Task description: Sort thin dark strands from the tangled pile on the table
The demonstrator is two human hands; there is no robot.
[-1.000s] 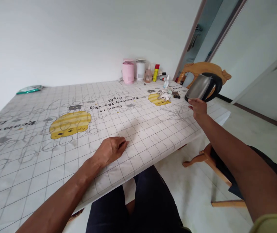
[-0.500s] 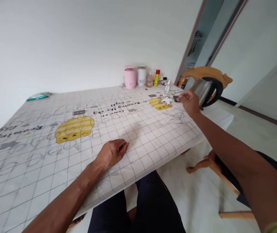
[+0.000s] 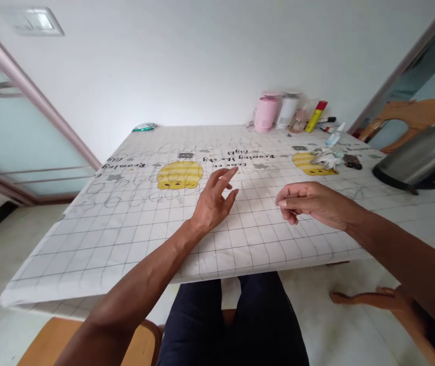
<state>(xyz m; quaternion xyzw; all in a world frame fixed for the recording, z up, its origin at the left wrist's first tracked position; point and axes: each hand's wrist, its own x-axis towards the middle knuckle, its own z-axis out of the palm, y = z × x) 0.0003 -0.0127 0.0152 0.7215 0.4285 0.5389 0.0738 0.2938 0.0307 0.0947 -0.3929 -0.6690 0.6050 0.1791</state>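
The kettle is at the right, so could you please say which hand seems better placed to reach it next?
Probably the right hand: it is nearer the kettle, and the left hand would have to reach past it.

Dark navy legwear (image 3: 196, 320) over both legs; bare forearms (image 3: 156, 267), left hand (image 3: 211, 203) and right hand (image 3: 311, 202) ungloved

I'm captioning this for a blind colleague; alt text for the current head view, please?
A person's right hand makes a pinch above a white gridded tablecloth, anything it holds too small to tell; the left hand is loosely open. A steel electric kettle is at right; a pink cylinder is near the wall.
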